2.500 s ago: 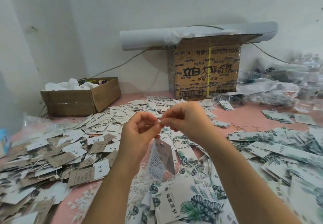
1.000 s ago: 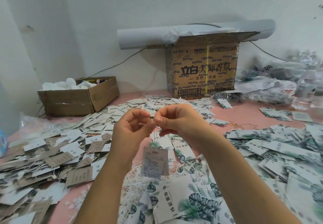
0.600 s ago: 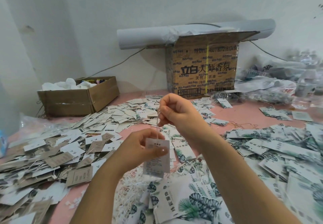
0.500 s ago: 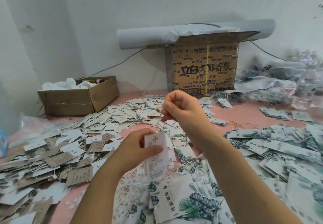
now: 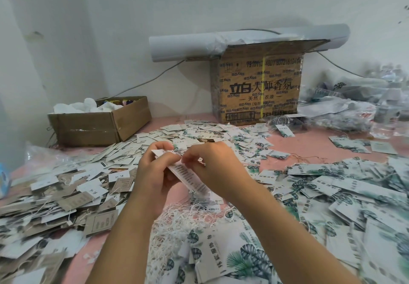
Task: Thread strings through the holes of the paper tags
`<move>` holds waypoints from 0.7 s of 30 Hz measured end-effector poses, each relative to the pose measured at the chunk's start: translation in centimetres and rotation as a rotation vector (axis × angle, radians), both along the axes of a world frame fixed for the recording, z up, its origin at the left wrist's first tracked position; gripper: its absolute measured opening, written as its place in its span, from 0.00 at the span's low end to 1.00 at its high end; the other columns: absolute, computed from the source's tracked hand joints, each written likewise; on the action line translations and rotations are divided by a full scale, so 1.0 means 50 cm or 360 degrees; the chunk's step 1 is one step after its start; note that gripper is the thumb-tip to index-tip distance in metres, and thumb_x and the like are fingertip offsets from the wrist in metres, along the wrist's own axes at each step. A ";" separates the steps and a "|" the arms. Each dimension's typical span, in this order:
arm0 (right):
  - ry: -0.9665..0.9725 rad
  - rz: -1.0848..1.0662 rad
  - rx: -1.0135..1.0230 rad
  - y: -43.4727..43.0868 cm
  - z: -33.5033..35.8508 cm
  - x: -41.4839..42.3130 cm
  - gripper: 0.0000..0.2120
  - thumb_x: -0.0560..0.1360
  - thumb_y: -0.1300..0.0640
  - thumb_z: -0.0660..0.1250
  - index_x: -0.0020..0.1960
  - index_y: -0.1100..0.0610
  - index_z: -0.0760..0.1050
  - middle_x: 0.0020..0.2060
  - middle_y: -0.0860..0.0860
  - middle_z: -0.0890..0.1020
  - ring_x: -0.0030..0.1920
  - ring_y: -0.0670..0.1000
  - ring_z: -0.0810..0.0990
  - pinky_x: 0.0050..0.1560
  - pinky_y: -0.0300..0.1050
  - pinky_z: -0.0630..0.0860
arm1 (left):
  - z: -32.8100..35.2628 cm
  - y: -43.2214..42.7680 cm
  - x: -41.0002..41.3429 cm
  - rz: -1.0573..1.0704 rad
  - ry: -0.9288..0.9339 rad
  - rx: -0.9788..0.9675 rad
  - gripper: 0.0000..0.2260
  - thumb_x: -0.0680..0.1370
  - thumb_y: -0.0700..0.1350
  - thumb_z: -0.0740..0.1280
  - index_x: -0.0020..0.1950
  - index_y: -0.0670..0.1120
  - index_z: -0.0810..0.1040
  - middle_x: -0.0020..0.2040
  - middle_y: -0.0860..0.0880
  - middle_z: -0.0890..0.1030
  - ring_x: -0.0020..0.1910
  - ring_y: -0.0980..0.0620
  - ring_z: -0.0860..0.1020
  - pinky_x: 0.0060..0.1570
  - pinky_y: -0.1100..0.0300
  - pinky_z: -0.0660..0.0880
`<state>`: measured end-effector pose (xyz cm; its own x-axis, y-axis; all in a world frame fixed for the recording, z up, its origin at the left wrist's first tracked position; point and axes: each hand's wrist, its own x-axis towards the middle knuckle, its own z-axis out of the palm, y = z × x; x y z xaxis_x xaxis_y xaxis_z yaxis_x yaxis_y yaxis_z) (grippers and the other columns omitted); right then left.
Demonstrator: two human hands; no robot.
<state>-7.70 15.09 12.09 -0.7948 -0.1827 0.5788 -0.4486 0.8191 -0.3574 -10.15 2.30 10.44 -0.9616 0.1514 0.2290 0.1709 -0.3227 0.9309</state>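
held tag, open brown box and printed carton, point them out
held tag (image 5: pixel 189 178), head view, its printed face
open brown box (image 5: pixel 86 128), head view, taped front wall
printed carton (image 5: pixel 259 97), head view, front face

Your left grip (image 5: pixel 152 173) and right grip (image 5: pixel 217 168) meet on one paper tag (image 5: pixel 188 177). Tag heaps (image 5: pixel 66 195) crowd both sides, and a string tangle (image 5: pixel 177 217) lies beneath. Bare tabletop (image 5: pixel 309 148) opens beyond, to the right. A low box (image 5: pixel 99 126) and a tall box (image 5: pixel 259 88) stand farther off.
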 end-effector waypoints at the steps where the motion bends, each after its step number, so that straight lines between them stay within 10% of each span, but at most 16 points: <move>1: 0.0006 -0.0008 0.0036 -0.002 -0.001 -0.001 0.10 0.76 0.59 0.63 0.51 0.52 0.82 0.44 0.51 0.84 0.44 0.52 0.79 0.46 0.48 0.76 | -0.001 0.000 -0.001 -0.0025 0.0004 0.0045 0.11 0.74 0.32 0.60 0.40 0.48 0.71 0.25 0.50 0.72 0.24 0.55 0.71 0.23 0.66 0.70; 9: -0.0288 0.0262 -0.0220 0.006 0.006 0.008 0.20 0.75 0.43 0.63 0.42 0.60 0.82 0.36 0.60 0.82 0.38 0.57 0.78 0.41 0.53 0.75 | 0.000 -0.001 -0.005 -0.0087 0.0070 0.0224 0.09 0.65 0.45 0.69 0.40 0.47 0.70 0.23 0.53 0.70 0.23 0.57 0.70 0.28 0.64 0.75; 16: -0.0466 0.0067 -0.0249 0.035 0.015 0.001 0.09 0.77 0.62 0.61 0.39 0.58 0.76 0.33 0.53 0.78 0.31 0.51 0.74 0.28 0.44 0.73 | -0.009 0.006 -0.012 -0.0003 0.0071 -0.0059 0.15 0.68 0.52 0.68 0.51 0.47 0.74 0.25 0.54 0.68 0.26 0.56 0.67 0.31 0.60 0.72; 21: -0.0931 -0.0010 -0.0122 0.111 0.032 0.013 0.06 0.76 0.65 0.62 0.50 0.58 0.75 0.40 0.48 0.78 0.40 0.47 0.80 0.31 0.35 0.77 | -0.050 -0.002 -0.030 0.0362 -0.0081 -0.0612 0.05 0.78 0.39 0.63 0.52 0.46 0.75 0.26 0.53 0.68 0.25 0.54 0.68 0.30 0.59 0.67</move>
<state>-7.07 20.63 13.69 -0.9868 -0.1522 0.0553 -0.1546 0.7832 -0.6023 -11.63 2.19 7.93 -0.9889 -0.0006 0.1488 0.1481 0.0887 0.9850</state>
